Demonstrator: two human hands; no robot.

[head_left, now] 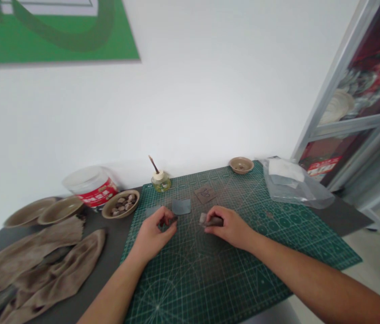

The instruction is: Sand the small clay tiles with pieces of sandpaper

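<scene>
Matt green plastic cutting mat (243,283)

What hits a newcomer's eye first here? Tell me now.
The green cutting mat fills the middle of the grey table, with the left hand pinching a small dark piece and the right hand gripping a dark, pale-tipped piece above it. Left of the mat, stained brown cloths sprawl below a bowl of brown lumps. High on the white wall hangs a green panel.
</scene>
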